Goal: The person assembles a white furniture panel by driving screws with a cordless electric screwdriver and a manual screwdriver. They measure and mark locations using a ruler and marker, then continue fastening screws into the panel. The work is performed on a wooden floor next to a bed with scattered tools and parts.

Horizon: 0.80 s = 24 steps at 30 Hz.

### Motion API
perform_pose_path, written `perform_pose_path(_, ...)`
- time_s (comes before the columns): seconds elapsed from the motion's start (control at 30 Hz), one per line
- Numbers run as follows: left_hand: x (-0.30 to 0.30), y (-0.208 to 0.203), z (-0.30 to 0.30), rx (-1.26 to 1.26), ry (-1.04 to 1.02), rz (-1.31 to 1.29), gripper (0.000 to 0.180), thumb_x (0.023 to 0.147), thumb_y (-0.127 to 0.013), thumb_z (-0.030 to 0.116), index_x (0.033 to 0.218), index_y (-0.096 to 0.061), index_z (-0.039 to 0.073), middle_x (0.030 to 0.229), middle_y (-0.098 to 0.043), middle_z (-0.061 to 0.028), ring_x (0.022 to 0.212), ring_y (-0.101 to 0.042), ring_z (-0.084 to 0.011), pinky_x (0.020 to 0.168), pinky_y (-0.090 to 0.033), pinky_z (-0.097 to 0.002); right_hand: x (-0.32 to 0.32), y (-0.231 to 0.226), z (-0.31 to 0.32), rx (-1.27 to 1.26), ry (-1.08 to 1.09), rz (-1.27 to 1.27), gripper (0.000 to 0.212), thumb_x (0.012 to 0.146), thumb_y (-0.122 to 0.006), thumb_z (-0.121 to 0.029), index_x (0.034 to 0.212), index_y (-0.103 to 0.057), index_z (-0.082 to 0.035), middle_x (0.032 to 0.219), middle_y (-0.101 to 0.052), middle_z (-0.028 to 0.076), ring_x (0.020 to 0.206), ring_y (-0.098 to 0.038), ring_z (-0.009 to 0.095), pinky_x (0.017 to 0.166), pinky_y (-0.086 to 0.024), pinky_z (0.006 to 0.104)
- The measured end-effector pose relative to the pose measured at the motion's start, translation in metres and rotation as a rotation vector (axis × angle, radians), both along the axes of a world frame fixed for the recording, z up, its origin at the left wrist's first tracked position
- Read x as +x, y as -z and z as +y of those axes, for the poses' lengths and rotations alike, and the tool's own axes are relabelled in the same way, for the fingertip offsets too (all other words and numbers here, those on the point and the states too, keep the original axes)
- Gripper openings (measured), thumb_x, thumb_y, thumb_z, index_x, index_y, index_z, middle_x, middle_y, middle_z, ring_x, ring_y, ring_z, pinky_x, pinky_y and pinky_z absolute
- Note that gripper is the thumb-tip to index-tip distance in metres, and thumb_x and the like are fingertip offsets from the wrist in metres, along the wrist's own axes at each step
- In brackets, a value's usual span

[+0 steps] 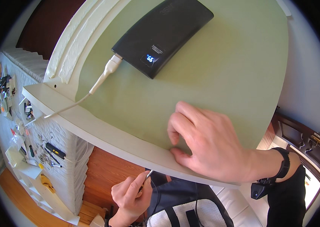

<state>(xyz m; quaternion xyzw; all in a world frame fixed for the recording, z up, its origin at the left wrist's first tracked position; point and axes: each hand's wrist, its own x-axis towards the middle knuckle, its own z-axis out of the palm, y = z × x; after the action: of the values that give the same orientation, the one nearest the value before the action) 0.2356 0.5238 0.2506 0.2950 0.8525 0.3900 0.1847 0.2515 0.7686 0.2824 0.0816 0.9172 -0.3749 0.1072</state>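
Note:
My left hand [131, 193] is closed below the near edge of a pale green panel [220, 68]. A thin metal rod [149, 174] sticks up from its pinched fingers; the rest of it is hidden in the hand. My right hand [211, 140] rests at the panel's white near rim [107, 140], thumb on the rim and fingers bent over the green surface. A gap shows between thumb and forefinger, with nothing visible in it. Farther off on the panel lies a black power bank [163, 34] with a lit display. A white cable [100, 81] is plugged into its left end.
At the left, a mattress [73, 181] carries scattered small parts, a black-and-yellow tool [55, 150], a screwdriver [31, 151] and a small white box [28, 109]. Wooden floor [107, 174] shows below. Dark furniture [299, 132] stands at the right.

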Motion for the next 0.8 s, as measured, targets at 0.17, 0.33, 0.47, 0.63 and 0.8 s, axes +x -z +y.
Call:
perform_pose_path(0.17, -0.007, -0.009, -0.004, 0.026, -0.386, -0.986, 0.010, 0.083, -0.068, 0.004, 0.089, -0.073, -0.002, 0.064, -0.062, -0.0066, 0.051, -0.051, -0.0087, 0.049, -0.039, -0.0224, -0.001, 0.002, 0.005, -0.024, -0.010, 0.003, 0.025, 0.067, -0.071, -0.001, 0.080, -0.051, -0.008, 0.082, -0.048, 0.005, 0.065, -0.055, 0.024, 0.055, -0.043, 0.0367)
perform_pose_path(0.33, -0.008, -0.002, -0.005, -0.037, -0.102, -0.433, 0.014, 0.078, -0.071, 0.003, 0.091, -0.073, -0.001, 0.062, -0.060, -0.0048, 0.049, -0.052, -0.0100, 0.047, -0.038, -0.0219, 0.003, 0.000, 0.013, -0.089, -0.055, -0.080, 0.023, 0.068, -0.070, 0.001, 0.081, -0.053, -0.007, 0.085, -0.048, 0.005, 0.071, -0.056, 0.024, 0.060, -0.044, 0.0361)
perform_pose_path(0.47, -0.006, 0.005, 0.000, 0.015, 0.118, 0.237, 0.024, 0.069, -0.075, -0.001, 0.093, -0.072, 0.001, 0.055, -0.049, -0.0015, 0.041, -0.046, -0.0132, 0.041, -0.034, -0.0243, 0.009, 0.000, 0.006, -0.029, -0.057, -0.030, 0.024, 0.067, -0.072, 0.000, 0.080, -0.053, -0.007, 0.087, -0.047, 0.007, 0.078, -0.055, 0.024, 0.065, -0.044, 0.0359)
perform_pose_path(0.63, -0.014, 0.001, -0.006, 0.243, -0.400, -1.441, 0.013, 0.087, -0.065, 0.005, 0.095, -0.069, -0.004, 0.053, -0.046, 0.0000, 0.039, -0.033, -0.0081, 0.041, -0.024, -0.0244, 0.012, 0.004, 0.003, -0.065, -0.034, 0.000, 0.026, 0.065, -0.073, 0.000, 0.081, -0.053, -0.006, 0.087, -0.046, 0.007, 0.078, -0.053, 0.025, 0.066, -0.043, 0.0361)
perform_pose_path(0.8, -0.029, 0.005, -0.012, 0.302, -0.587, -2.079, 0.025, 0.096, -0.056, 0.014, 0.096, -0.068, -0.009, 0.052, -0.040, 0.0008, 0.043, -0.025, -0.0049, 0.044, -0.019, -0.0222, 0.007, 0.001, 0.003, 0.014, -0.063, -0.015, 0.026, 0.065, -0.073, 0.000, 0.082, -0.054, -0.006, 0.087, -0.047, 0.007, 0.078, -0.054, 0.025, 0.065, -0.044, 0.0358)
